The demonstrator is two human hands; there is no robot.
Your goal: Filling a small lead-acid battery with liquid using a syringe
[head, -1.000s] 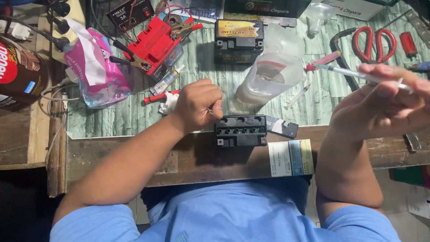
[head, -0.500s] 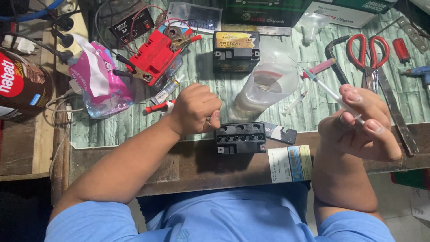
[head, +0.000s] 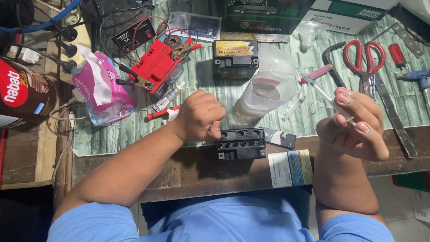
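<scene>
My right hand (head: 354, 127) holds a clear plastic syringe (head: 323, 95) by its rear end, tip pointing up and left toward a clear plastic container (head: 268, 92). My left hand (head: 200, 116) is curled into a fist, resting against the left side of a small black battery (head: 241, 143) with a row of open cells on top. That battery sits at the table's front edge. Whether the left fingers pinch anything small is hidden.
A second black battery with a yellow label (head: 235, 58) stands further back. A red charger with clamps and wires (head: 157, 65), a pink plastic bag (head: 105, 92), red-handled scissors (head: 363, 58), a second syringe (head: 295, 107), a brown tin (head: 22, 96) and boxes surround the work spot.
My right hand came down and left from the upper right with the syringe, turning it so the tip points toward the container. My left hand stayed by the black battery.
</scene>
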